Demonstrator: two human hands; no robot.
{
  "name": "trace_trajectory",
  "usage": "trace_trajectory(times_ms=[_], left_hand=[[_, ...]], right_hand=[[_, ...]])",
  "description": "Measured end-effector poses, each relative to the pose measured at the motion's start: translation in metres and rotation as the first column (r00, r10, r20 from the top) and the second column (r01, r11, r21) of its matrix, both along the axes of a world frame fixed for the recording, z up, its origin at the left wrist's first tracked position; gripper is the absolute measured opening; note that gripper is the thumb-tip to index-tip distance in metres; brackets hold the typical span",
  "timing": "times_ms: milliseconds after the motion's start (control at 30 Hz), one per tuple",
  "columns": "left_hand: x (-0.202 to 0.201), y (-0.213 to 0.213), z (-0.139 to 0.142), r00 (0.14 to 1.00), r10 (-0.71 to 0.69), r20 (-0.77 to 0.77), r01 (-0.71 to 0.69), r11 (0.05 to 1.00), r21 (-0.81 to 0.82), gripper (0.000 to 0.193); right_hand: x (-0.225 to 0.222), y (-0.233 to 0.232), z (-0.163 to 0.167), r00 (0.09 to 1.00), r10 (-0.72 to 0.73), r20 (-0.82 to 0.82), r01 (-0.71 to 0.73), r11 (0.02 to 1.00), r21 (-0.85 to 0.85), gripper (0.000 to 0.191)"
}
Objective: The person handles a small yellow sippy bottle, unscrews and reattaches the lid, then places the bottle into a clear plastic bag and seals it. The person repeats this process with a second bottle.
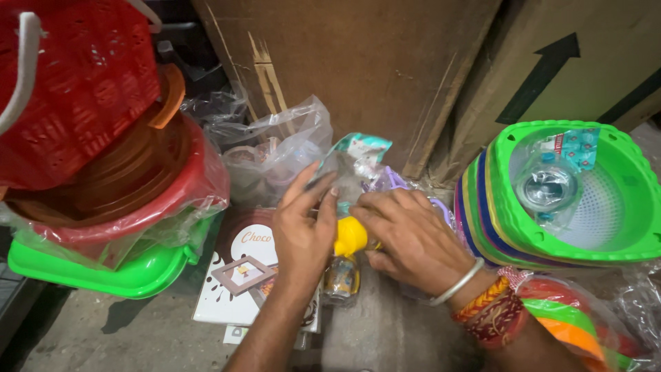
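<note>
Both hands meet over a small bottle [342,275] on the floor — right hand [406,241] closed around its yellow cap [350,235], left hand [303,231] steadying with fingers spread — cap on, wrapper [358,155] loose behind.

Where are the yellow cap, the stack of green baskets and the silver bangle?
yellow cap [350,236], head view, on its rounded yellow top between the two hands.
stack of green baskets [511,207], head view, on the top basket's left rim.
silver bangle [460,282], head view, on the band across the wrist.
</note>
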State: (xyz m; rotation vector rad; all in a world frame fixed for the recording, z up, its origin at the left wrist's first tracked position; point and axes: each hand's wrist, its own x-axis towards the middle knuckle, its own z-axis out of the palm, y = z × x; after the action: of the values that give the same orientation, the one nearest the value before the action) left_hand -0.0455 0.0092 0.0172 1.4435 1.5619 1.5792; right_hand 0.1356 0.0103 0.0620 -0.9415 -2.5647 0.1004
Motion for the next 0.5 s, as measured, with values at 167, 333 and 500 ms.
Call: trace_trajectory(times_ms=[167,333,500], left_hand=[[-0.002,0.001,-0.008,0.995,0.098,0.038,-0.099,0.994,0.040,0.021],[-0.003,0.001,-0.016,0.991,0.125,0.039,-0.129,0.983,0.129,0.026],[0.000,0.003,-0.018,0.983,0.172,-0.062,-0.151,0.955,0.255,0.020]], right_hand=[[-0.010,-0.003,-0.014,0.998,0.046,0.031,-0.047,0.998,0.033,0.063],[-0.004,0.001,-0.016,0.983,0.044,-0.177,-0.065,0.991,-0.116,0.064],[0.013,0.006,-0.004,0.961,0.046,-0.271,-0.121,0.955,-0.269,0.070]])
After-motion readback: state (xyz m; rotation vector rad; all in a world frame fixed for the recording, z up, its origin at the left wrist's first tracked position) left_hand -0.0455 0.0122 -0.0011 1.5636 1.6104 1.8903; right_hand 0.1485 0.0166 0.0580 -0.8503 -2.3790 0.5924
